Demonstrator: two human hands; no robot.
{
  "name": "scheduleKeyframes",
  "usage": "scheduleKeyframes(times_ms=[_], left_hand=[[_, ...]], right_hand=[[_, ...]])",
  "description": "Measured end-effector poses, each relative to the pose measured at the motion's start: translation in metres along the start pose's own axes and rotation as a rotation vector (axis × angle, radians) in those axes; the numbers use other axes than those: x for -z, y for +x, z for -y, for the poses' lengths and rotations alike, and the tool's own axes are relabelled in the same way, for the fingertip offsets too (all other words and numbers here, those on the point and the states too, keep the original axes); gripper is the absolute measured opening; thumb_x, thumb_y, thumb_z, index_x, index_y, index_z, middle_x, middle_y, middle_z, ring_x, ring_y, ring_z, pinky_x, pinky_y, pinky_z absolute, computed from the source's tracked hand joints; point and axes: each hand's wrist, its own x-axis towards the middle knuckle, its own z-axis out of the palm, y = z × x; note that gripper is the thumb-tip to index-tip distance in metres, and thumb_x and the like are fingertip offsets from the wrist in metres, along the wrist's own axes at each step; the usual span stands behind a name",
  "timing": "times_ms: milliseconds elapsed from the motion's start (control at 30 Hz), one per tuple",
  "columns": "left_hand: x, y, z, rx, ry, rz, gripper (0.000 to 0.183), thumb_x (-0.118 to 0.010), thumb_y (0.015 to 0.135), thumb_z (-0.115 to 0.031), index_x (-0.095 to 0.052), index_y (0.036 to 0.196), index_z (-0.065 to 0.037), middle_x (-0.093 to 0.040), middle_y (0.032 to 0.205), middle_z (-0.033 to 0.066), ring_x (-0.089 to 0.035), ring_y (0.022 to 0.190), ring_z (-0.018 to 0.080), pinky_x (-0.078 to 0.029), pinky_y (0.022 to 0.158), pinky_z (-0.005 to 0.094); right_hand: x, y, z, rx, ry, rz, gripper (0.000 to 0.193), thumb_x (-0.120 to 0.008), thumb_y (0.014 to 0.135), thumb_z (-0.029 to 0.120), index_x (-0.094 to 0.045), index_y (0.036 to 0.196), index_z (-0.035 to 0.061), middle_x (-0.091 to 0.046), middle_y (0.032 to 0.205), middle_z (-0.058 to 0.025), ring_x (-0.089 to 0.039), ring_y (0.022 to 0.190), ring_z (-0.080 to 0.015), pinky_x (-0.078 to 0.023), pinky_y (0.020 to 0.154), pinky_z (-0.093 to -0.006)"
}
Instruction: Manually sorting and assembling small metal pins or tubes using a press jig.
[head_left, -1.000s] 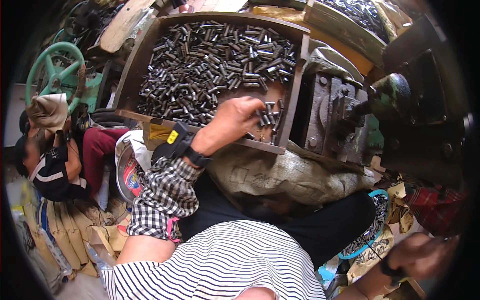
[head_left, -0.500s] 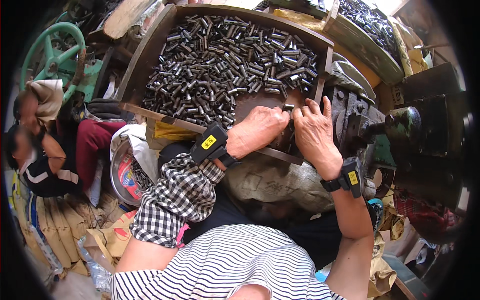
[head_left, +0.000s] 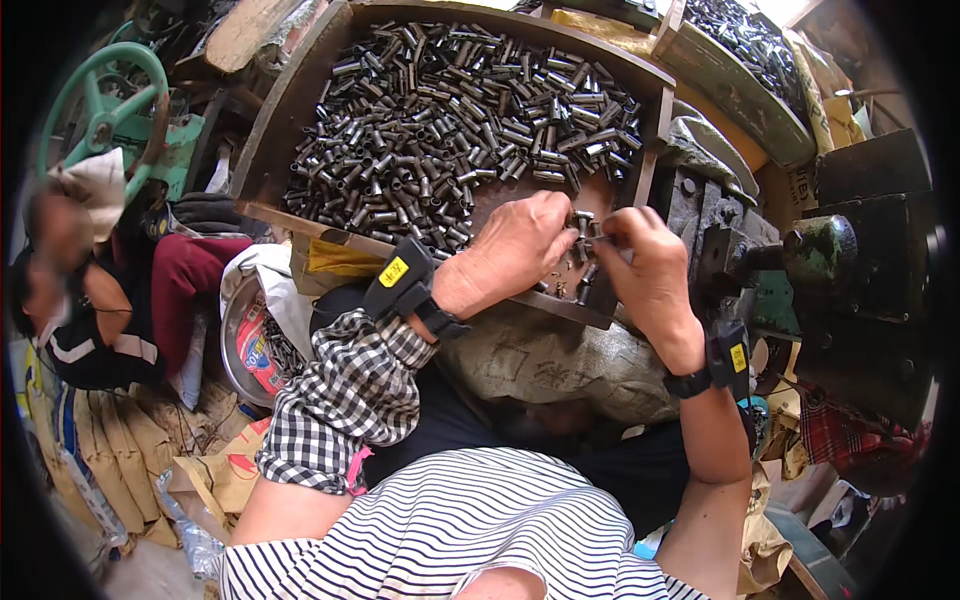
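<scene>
The fingers (head_left: pixel 553 213) of the left hand (head_left: pixel 505 245) are curled inward, with the thumb drawn up near the forefinger. They are at a few short metal tubes, but whether they grip one cannot be told. Facing them, the right hand (head_left: pixel 655 285) has its fingers bent and its thumb close to the forefinger, just beside the same tubes; the fingertips are partly hidden, so its hold cannot be told either.

Below the fingertips, loose metal tubes (head_left: pixel 587 284) and small brass-coloured bits (head_left: pixel 561 284) lie in the near right corner of a wooden tray (head_left: pixel 650 165). A dense heap of dark metal tubes (head_left: pixel 400 165) fills the tray's left and far parts, lying at all angles.

Each wrist wears a black strapped device with a yellow label, one on the left (head_left: pixel 402 280) and one on the right (head_left: pixel 735 358). A black-and-white checked oversleeve (head_left: pixel 340 400) covers the left forearm; the right forearm is bare. Below the tray's near edge is a pale sack (head_left: pixel 560 365).

To the right of the tray stands a dark, greasy machine (head_left: pixel 850 260). Beyond the tray's far right corner, another wooden box (head_left: pixel 735 90) holds more metal pieces. On the left are a metal basin (head_left: pixel 238 345), a green handwheel (head_left: pixel 100 128) and another person (head_left: pixel 110 310).
</scene>
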Motion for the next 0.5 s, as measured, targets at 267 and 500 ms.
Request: scheduleKeyframes(times_ms=[267,500], left_hand=[[0.010,0.011,-0.022,0.494,-1.034,0.216,0.016,-0.058,0.091,-0.016,-0.059,0.099,-0.002,-0.063,0.079,0.0000,-0.059,0.063,0.0042,-0.047,0.048,0.0175],[0.005,0.010,-0.024,0.572,-1.234,0.242,0.025,-0.060,0.089,-0.013,-0.060,0.110,0.001,-0.065,0.086,0.0027,-0.060,0.063,0.0047,-0.051,0.053,0.0180]], right_hand=[[0.011,-0.036,-0.018,-0.532,1.032,-0.189,0.007,-0.063,0.084,0.001,-0.059,0.089,-0.0012,-0.062,0.081,-0.0040,-0.063,0.069,-0.0093,-0.050,0.058,-0.0188],[0.011,-0.040,-0.024,-0.517,1.047,-0.183,0.008,-0.061,0.086,0.003,-0.058,0.091,-0.0015,-0.063,0.081,-0.0058,-0.065,0.071,-0.0118,-0.051,0.059,-0.0204]])
